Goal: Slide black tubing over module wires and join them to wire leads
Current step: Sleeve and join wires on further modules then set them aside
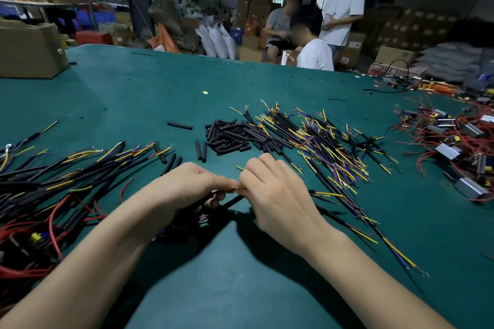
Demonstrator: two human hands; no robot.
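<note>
My left hand and my right hand meet fingertip to fingertip over the green table. Between them they pinch bare wire ends. My left hand also grips a black-sleeved wire that runs down to the left, and a yellow wire tip pokes out above my right hand. A heap of short black tubing pieces lies just beyond the hands. To its right spreads a pile of black wire leads with yellow and blue ends.
Joined assemblies with red wires pile up at the left. Modules with red wires lie at the far right. A cardboard box stands at the back left corner. Three people are beyond the table's far edge.
</note>
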